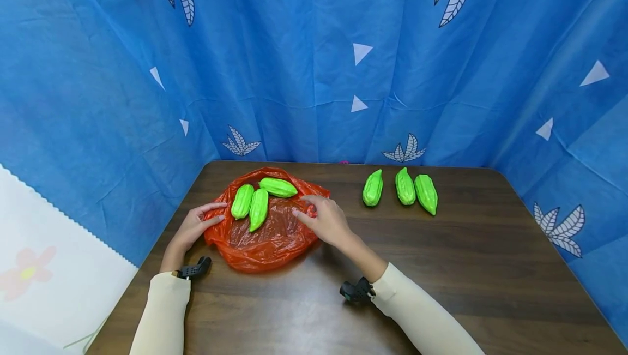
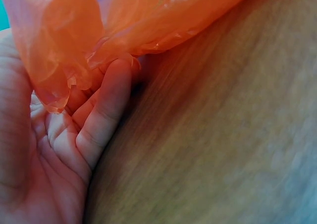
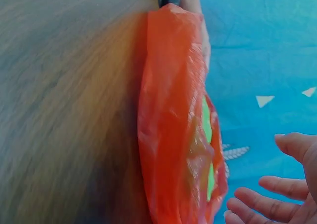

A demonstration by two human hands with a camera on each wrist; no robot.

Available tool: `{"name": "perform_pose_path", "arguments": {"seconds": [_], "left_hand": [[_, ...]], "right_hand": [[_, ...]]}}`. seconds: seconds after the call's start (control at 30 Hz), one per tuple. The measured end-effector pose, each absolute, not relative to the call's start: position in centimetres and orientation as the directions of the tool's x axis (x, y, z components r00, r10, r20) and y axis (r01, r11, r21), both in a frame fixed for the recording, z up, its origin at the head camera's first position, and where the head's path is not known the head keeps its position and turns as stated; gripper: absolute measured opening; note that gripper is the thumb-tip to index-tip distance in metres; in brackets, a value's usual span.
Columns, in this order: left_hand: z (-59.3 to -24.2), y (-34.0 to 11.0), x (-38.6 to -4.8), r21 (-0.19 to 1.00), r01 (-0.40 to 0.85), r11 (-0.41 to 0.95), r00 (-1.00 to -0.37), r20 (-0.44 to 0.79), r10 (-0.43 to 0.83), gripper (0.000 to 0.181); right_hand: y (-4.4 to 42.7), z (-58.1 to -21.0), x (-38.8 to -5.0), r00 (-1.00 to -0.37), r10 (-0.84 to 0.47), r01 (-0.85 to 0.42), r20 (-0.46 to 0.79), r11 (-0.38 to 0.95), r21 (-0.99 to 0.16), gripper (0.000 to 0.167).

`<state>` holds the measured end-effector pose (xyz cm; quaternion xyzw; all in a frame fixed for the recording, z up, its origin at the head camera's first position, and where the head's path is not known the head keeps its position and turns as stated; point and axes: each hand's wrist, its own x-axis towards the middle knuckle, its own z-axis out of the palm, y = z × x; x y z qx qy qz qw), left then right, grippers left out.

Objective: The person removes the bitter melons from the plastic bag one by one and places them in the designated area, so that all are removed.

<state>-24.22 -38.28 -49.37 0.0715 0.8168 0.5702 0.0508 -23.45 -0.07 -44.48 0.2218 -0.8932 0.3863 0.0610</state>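
A red plastic bag lies on the table with its mouth spread open. Inside it, towards the back left, are three bright green, ridged, pointed pieces that look like bitter melons: one on the left, one beside it and one behind. My left hand holds the bag's left edge; in the left wrist view its fingers curl under the thin plastic, the tips partly hidden. Over the bag's right side is my right hand, holding nothing, its fingers loose and apart in the right wrist view.
Three more green ridged pieces lie apart at the back right of the table: one nearer the bag, a middle one and a right one. The brown wooden table meets a blue curtain behind.
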Motion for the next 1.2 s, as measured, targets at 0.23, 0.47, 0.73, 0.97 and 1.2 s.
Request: {"name": "perform_pose_path", "arguments": {"seconds": [0.23,0.47,0.73,0.97,1.2], "left_hand": [[-49.3,-38.2,-24.2,0.943,0.054,0.329,-0.984,-0.005,0.176,0.049],[-51.3,-39.2,-25.3,0.945,0.053,0.323,-0.986,-0.002,0.168,0.050],[-52.2,-39.6,-25.6,0.934,0.087,0.346,-0.986,0.030,0.167,0.052],[-51.4,-39.2,-25.4,0.938,0.085,0.335,-0.983,0.025,0.180,0.050],[-52.3,-39.7,-25.5,0.928,0.081,0.362,-0.989,0.030,0.147,0.050]], "right_hand": [[-2.2,-45.2,-23.8,-0.897,-0.344,-0.439,0.279,0.613,-0.657,0.054],[-4.3,-45.9,-24.3,-0.894,-0.324,-0.448,0.310,0.602,-0.661,0.051],[-6.6,-46.4,-24.7,-0.902,-0.332,-0.430,0.277,0.616,-0.660,0.051],[-8.0,-46.6,-25.5,-0.914,-0.294,-0.405,0.279,0.644,-0.649,0.051],[-9.3,-46.9,-26.2,-0.934,-0.286,-0.356,0.213,0.691,-0.629,0.057]]}}
